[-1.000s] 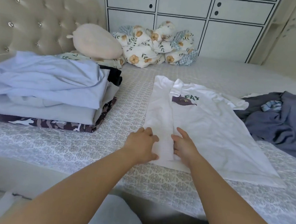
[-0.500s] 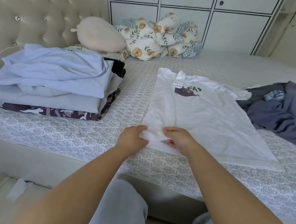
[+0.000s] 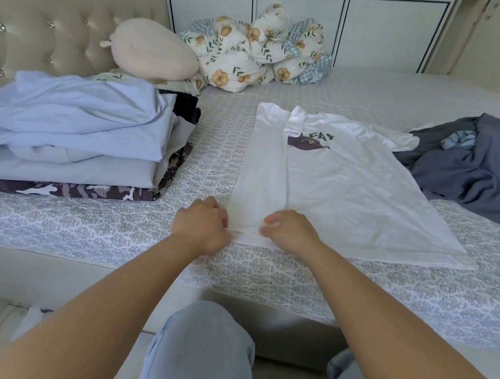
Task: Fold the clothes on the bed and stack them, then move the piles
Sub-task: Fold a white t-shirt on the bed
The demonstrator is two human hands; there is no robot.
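I log the white printed T-shirt (image 3: 346,190) as thin matt cloth, finely creased, print flat. The grey patterned bedspread (image 3: 121,233) looks like woven matt cloth with a slightly raised motif. The stack of folded pale blue and camouflage garments (image 3: 75,135) is soft matt cloth. The beige tufted headboard (image 3: 62,19) has a faint sheen and glossy stud buttons. The white cabinet doors (image 3: 387,30) look smooth and hard.

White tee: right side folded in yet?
No. On the white tee only the left side is folded in; the right sleeve lies spread out toward the dark grey clothes.
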